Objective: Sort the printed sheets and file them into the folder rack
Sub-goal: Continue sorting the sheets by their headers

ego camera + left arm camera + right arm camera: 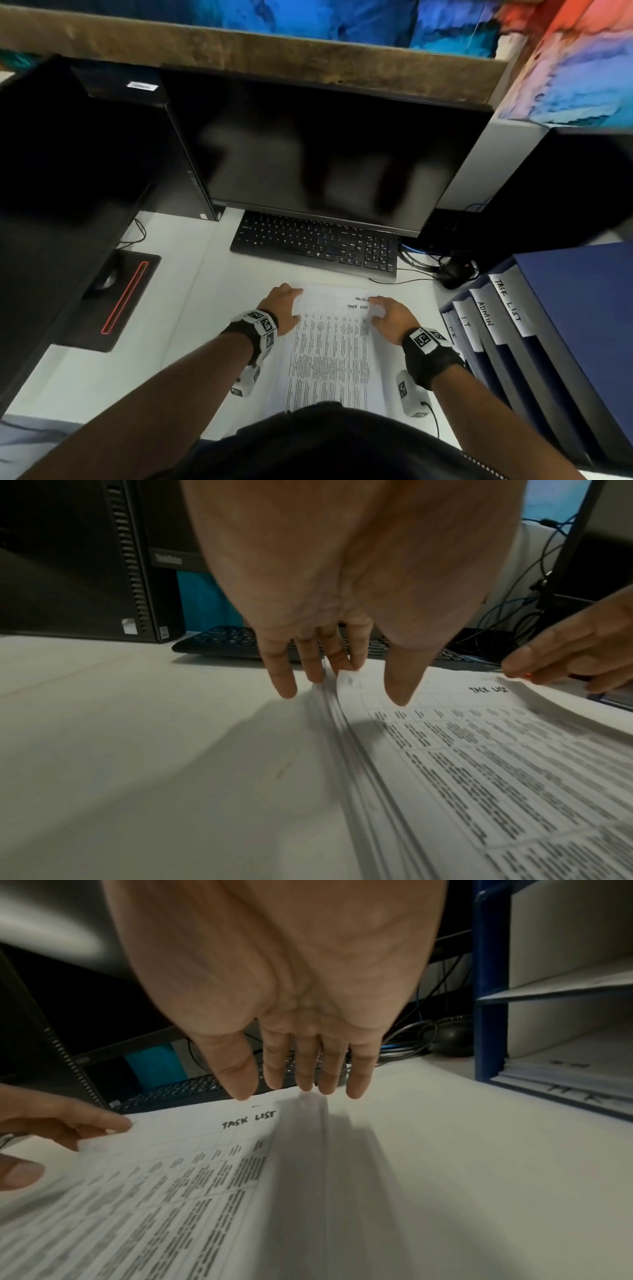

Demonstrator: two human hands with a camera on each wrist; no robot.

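A stack of printed sheets [332, 349] lies on the white desk [137, 359] in front of me; its top sheet is a table headed "TASK LIST" [250, 1121]. My left hand [281, 306] rests at the stack's far left corner, its straight fingers [284, 685] against the sheet edges and the thumb over the top sheet. My right hand [387, 317] is at the far right corner, its fingers [356, 1091] straight and their tips on the stack's edge. Neither hand grips a sheet. The blue folder rack [548, 325] stands at the right with folders labelled TASK LIST, ADMIN and I.T.
A black keyboard [315, 243] and dark monitor [325, 150] sit just beyond the stack. A black computer tower [85, 154] and a mouse pad [126, 298] are at the left. A mouse with cables [455, 270] lies between keyboard and rack.
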